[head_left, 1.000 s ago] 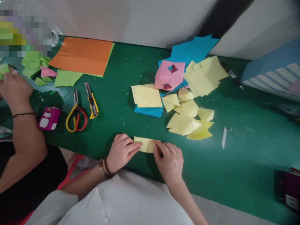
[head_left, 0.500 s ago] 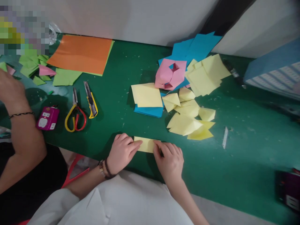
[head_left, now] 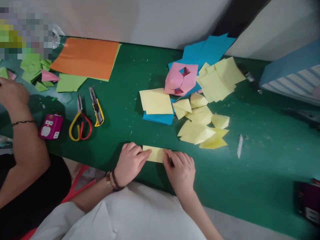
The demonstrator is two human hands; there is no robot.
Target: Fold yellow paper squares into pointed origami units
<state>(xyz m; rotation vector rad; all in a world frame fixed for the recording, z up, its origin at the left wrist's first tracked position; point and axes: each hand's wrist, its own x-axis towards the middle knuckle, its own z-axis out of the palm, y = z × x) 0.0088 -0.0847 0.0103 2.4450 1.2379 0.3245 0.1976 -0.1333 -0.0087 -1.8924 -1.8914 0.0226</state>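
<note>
A folded strip of yellow paper (head_left: 156, 154) lies flat near the table's front edge. My left hand (head_left: 131, 162) grips its left end, fingers curled together and thumb on the paper. At the right end my right hand (head_left: 181, 170) pinches the strip between thumb and fingers. Just beyond are a stack of pale yellow sheets (head_left: 156, 101) on blue folded paper (head_left: 158, 118), and several folded yellow pieces (head_left: 196, 131). A pink folded paper shape (head_left: 181, 79) sits behind them.
Scissors (head_left: 80, 123), a yellow cutter (head_left: 97, 108) and a purple box (head_left: 51, 126) lie to the left, near another person's arm (head_left: 27, 133). Orange sheets (head_left: 87, 58) are at the back left. A small blade (head_left: 240, 146) lies right, a blue box (head_left: 292, 73) farther back.
The other person's forearm at the left has shifted slightly. My hands and the yellow strip look the same.
</note>
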